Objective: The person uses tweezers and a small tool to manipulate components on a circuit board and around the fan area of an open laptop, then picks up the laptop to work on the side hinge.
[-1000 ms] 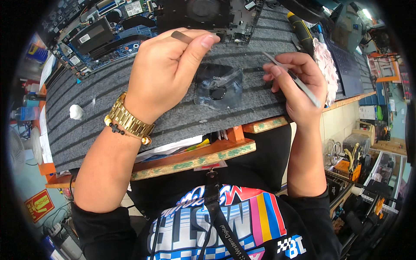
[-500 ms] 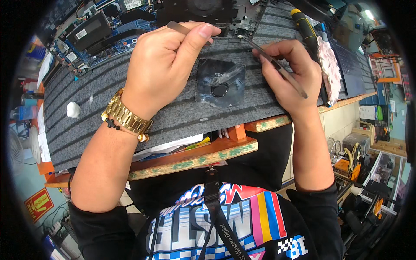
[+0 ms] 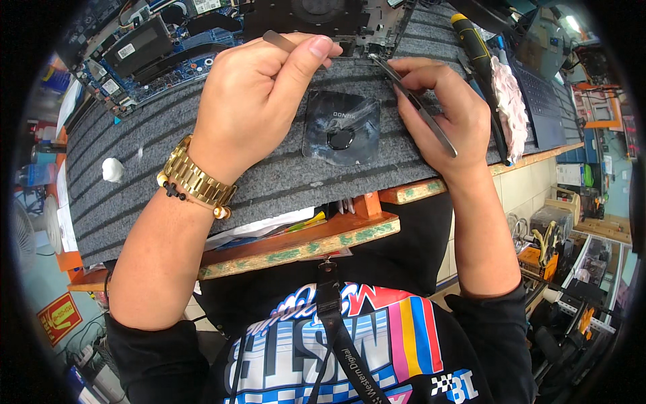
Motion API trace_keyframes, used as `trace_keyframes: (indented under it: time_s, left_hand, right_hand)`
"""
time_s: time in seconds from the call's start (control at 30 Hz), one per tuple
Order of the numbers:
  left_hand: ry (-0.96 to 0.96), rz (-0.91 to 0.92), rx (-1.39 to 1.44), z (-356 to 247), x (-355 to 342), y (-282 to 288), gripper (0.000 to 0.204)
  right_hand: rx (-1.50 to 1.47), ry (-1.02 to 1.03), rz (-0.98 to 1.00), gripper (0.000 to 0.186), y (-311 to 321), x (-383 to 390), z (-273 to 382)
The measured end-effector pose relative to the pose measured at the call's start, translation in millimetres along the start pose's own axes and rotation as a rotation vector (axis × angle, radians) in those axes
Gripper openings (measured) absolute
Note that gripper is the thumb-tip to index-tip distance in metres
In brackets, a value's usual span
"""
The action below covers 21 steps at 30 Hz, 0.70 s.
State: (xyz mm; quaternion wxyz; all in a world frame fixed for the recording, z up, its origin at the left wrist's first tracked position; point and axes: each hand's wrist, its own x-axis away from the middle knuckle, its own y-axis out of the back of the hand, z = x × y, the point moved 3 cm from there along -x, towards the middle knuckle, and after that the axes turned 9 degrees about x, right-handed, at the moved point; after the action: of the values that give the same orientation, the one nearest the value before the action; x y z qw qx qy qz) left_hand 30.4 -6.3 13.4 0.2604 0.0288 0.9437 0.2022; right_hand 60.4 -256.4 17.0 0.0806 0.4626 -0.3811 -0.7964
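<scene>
My left hand [image 3: 252,101] is closed in a pinch on a slim metal tool, probably tweezers [image 3: 278,42]; its tip is hidden behind my fingers. In my right hand [image 3: 449,114] a pair of metal tweezers [image 3: 422,111] slants up to the left, held between thumb and fingers. Their tips reach a small dark part [image 3: 377,50] at the near edge of an opened black laptop chassis [image 3: 303,19]. Whether they grip it I cannot tell. Between my forearms, a dark square sheet [image 3: 330,111] lies on the mat with a glossy black blob [image 3: 341,139] on it.
A blue circuit board [image 3: 148,91] fills the far left. On the ribbed grey mat [image 3: 269,178] sits a white fluffy ball [image 3: 112,170]. To the right lie a yellow-black screwdriver [image 3: 471,39], a crumpled pinkish cloth [image 3: 509,111] and a dark keyboard panel [image 3: 542,108]. An open wooden drawer [image 3: 303,252] juts toward me.
My right hand has shifted slightly left, and its tweezers have turned steeper, their rear end swinging left. My left hand and its tool have hardly moved.
</scene>
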Motion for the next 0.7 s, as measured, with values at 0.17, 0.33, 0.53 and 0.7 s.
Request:
trace_keyframes:
  time_s: [0.17,0.33,0.53,0.7]
  left_hand:
    - [-0.001,0.001,-0.012,0.3,0.5,-0.2,0.046]
    - [0.003,-0.004,-0.013,0.0,0.4,0.0,0.046]
    - [0.015,-0.004,-0.009,-0.4,0.7,-0.1,0.046]
    - [0.009,-0.003,-0.008,-0.6,0.1,-0.3,0.045]
  right_hand:
    - [-0.002,0.02,-0.008,0.024,0.0,-1.4,1.4]
    - [0.031,0.045,-0.007,0.025,-1.4,-1.6,1.4]
    - [0.037,0.077,0.011,0.025,-0.6,-3.8,1.2]
    - [0.031,0.076,0.01,0.026,-1.3,-3.2,-0.6]
